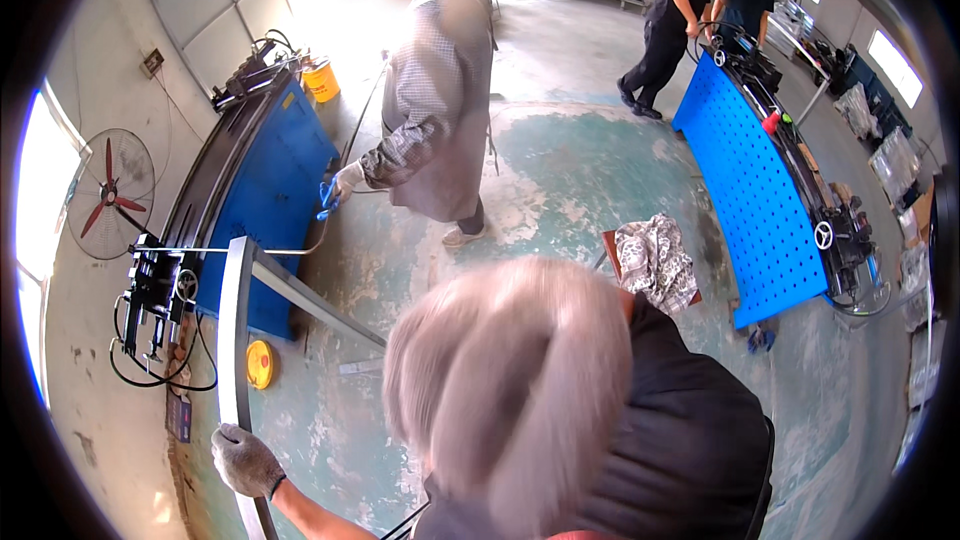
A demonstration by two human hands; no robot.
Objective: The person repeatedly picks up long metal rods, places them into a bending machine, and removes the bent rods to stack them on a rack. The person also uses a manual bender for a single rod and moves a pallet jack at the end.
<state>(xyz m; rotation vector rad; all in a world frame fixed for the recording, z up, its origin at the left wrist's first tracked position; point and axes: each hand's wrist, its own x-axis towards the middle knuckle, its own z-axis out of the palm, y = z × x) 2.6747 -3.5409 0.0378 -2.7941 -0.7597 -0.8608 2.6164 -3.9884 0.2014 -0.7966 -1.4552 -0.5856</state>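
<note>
The left hand (245, 460), gloved in grey, is clamping its grip around the lower stretch of a grey metal profile (236, 340). The fingers are wrapping the strip from its left side. The right hand is not showing anywhere in the view, so nothing can be told of its grip.

The profile is standing just in front of the blue bending machine (270, 180), on its near side. Its long axis is running almost straight up from the grip toward the machine's near end. At the top it is turning a sharp corner, and a second leg (320, 305) is slanting away from the machine, down and to the right. So the bulk of the piece is lying above and ahead of the hand, with the corner pointing at the machine.

A yellow disc (260, 363) is lying on the floor just off the machine's near corner, right of the upright leg. At the machine's far side a co-worker in a checked shirt and grey apron (435, 110) is standing with a gloved hand (347, 178) on a blue-handled tool (328, 196). A grey-haired person in a dark vest (520, 390) is filling the foreground, right of the profile and well clear of the machine.
</note>
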